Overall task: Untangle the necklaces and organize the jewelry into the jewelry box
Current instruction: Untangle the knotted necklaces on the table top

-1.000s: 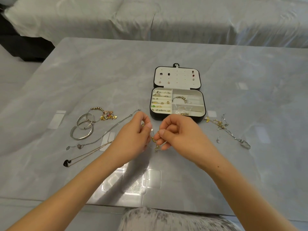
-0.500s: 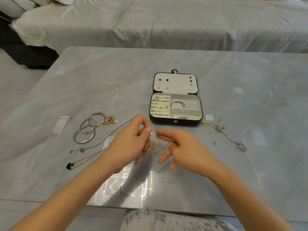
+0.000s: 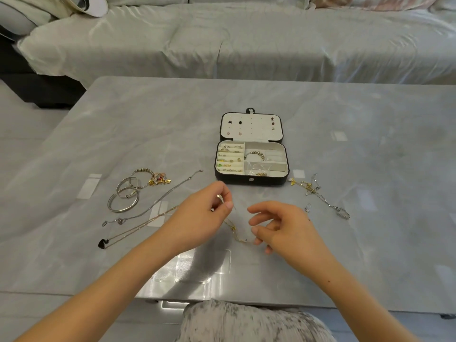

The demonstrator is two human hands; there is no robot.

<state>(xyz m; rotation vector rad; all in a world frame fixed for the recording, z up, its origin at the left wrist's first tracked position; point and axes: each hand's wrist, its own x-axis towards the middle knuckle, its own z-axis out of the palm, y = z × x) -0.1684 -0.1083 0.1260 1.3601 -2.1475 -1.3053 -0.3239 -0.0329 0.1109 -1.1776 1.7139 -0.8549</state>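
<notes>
Nearest, at lower centre: left hand (image 3: 199, 215) pinching the upper end of a thin gold chain (image 3: 233, 228) between thumb and forefinger. From that pinch, draped down and to the right over the table (image 3: 370, 243), long axis on a diagonal, lower end meeting the curled fingertips of the right hand (image 3: 286, 228). Impossible to tell whether pinched there or merely touched. Nearer to that loose end: the right hand, so likely best placed to draw it rightward along the same diagonal and straighten the run.

Left of centre: a silver chain (image 3: 160, 201) and a black-pendant necklace (image 3: 103, 243), laid out separately on like diagonals, beside bangles (image 3: 123, 198) and a charm bracelet (image 3: 158, 178). Right of centre: a knotted cluster of necklaces (image 3: 311, 188), not yet separated.

Beyond the hands, at centre: jewelry box (image 3: 251, 178), lid open, rings and a beaded bracelet inside, directly up-frame from the held chain. Across the top: a pale covered sofa (image 3: 246, 45).
</notes>
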